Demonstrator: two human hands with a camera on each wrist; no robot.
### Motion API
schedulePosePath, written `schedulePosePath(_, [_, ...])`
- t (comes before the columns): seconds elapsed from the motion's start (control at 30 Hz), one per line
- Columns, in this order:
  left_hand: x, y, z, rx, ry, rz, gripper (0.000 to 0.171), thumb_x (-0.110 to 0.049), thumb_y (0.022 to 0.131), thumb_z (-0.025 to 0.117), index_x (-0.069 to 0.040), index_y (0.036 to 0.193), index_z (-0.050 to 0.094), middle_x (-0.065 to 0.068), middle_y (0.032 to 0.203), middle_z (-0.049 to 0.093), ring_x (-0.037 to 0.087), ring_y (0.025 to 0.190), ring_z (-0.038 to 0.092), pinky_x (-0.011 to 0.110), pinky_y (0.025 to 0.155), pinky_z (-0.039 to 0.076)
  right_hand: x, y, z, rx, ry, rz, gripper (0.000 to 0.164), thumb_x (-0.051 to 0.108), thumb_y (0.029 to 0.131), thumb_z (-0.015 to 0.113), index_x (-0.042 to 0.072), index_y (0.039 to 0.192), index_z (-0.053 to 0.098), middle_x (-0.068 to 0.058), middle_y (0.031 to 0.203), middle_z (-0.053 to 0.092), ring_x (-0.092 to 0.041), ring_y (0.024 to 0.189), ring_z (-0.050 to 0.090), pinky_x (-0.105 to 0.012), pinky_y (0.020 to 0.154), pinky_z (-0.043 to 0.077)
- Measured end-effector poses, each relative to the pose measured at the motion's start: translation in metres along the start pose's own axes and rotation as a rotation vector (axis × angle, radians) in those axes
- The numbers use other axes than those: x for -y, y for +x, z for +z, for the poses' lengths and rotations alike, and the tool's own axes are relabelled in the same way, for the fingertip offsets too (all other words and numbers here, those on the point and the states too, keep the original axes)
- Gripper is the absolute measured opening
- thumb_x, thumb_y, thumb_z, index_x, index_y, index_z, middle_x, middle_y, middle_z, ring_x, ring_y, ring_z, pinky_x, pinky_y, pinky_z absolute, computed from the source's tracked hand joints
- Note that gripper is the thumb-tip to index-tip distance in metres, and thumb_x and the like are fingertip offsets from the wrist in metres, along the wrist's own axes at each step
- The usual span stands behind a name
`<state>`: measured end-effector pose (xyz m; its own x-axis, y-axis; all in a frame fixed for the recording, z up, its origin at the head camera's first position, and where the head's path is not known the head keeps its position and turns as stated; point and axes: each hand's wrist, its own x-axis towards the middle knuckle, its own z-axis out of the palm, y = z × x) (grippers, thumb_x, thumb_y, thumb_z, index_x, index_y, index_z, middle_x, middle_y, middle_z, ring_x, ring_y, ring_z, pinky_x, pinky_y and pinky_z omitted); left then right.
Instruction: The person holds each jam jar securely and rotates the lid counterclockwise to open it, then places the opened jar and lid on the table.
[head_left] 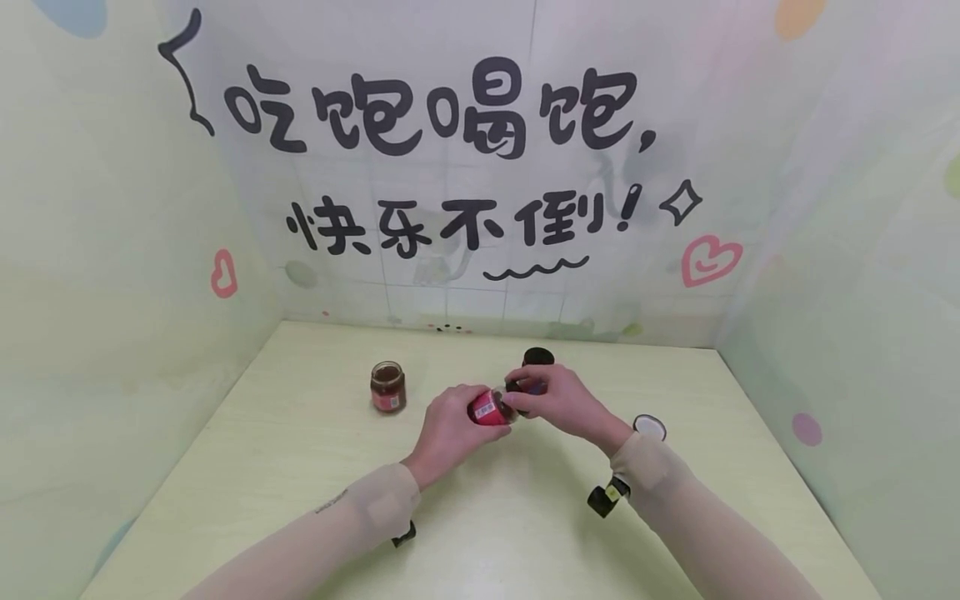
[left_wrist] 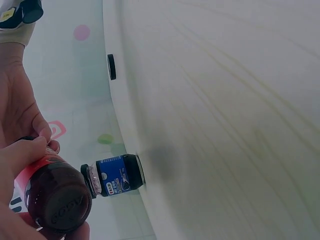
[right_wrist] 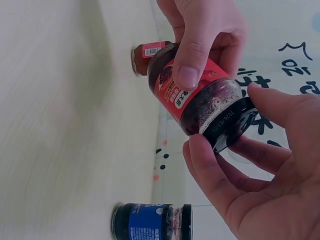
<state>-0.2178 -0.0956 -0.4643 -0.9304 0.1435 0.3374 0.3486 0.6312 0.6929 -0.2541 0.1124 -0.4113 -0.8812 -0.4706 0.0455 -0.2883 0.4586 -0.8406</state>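
Observation:
My left hand (head_left: 448, 429) grips a glass jar (head_left: 487, 408) with a red label, tilted and held off the table. In the right wrist view the jar's dark contents show through the glass, and its black lid (right_wrist: 232, 122) sits on the mouth. The fingertips and thumb of my right hand (head_left: 566, 402) pinch that lid around its rim. Just behind the hands stands a blue-labelled jar (left_wrist: 115, 176) with a black lid, partly hidden in the head view. A lidless red-labelled jar (head_left: 387, 390) of brown contents stands upright to the left.
A loose lid (head_left: 649, 427) lies on the pale table (head_left: 300, 500) by my right wrist, its white inside facing up. Printed walls (head_left: 480, 292) enclose the table at the back and both sides. Wrist cameras (head_left: 603, 498) hang beneath the sleeves.

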Motion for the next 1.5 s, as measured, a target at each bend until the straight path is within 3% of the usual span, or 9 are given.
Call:
schedulePosePath(0.27, [0.004,-0.003,-0.002,0.054,0.055,0.029,0.053,-0.043,0.075,0.089,-0.014,0.115,0.07,-0.004,0.099,0.067,0.013,0.087,0.056,0.028,0.071,0.052,-0.001,-0.002,0.003,0.046,-0.029,-0.039,0.034,0.032,0.091,0.076,0.015,0.121,0.07,-0.003,0.103,0.072,-0.02,0.086,0.071,-0.044,0.076,0.059])
schedulePosePath(0.47, [0.005,-0.003,-0.005,0.078,0.09,0.048,0.05,-0.045,0.074,0.089,-0.014,0.11,0.072,-0.006,0.091,0.065,0.013,0.083,0.056,0.026,0.066,0.052,-0.002,-0.003,0.006,0.06,-0.071,-0.069,0.032,0.032,0.093,0.074,0.016,0.12,0.07,-0.003,0.102,0.072,-0.017,0.086,0.07,-0.036,0.073,0.058])
schedulePosePath(0.73, [0.004,0.001,-0.011,0.077,0.052,0.063,0.04,-0.043,0.072,0.09,-0.02,0.099,0.073,-0.012,0.084,0.064,0.011,0.078,0.058,0.025,0.065,0.051,0.001,-0.004,0.007,0.035,-0.11,-0.121,0.029,0.03,0.094,0.073,0.017,0.119,0.071,0.001,0.1,0.072,-0.014,0.084,0.071,-0.033,0.071,0.057])
schedulePosePath(0.87, [0.005,-0.001,-0.015,0.098,0.033,0.042,0.04,-0.045,0.07,0.09,-0.021,0.098,0.073,-0.013,0.082,0.064,0.01,0.077,0.059,0.024,0.063,0.052,0.002,-0.004,0.009,0.049,-0.118,-0.154,0.03,0.029,0.094,0.073,0.016,0.121,0.071,0.004,0.099,0.071,-0.016,0.08,0.07,-0.034,0.068,0.057])
schedulePosePath(1.23, [0.001,-0.002,-0.02,0.127,0.024,0.019,0.058,-0.049,0.069,0.09,-0.015,0.113,0.076,-0.009,0.086,0.069,0.011,0.077,0.059,0.023,0.06,0.052,0.002,-0.007,0.009,0.06,-0.114,-0.243,0.031,0.026,0.093,0.075,0.019,0.123,0.069,0.005,0.098,0.069,-0.019,0.081,0.072,-0.032,0.07,0.058])
schedulePosePath(1.5, [-0.006,-0.004,-0.024,0.183,-0.048,-0.089,0.065,-0.051,0.068,0.09,-0.014,0.119,0.074,-0.006,0.089,0.069,0.014,0.077,0.061,0.027,0.058,0.054,0.006,-0.01,0.004,0.085,-0.079,-0.271,0.033,0.03,0.093,0.075,0.02,0.124,0.069,0.004,0.101,0.07,-0.017,0.081,0.071,-0.032,0.072,0.059])
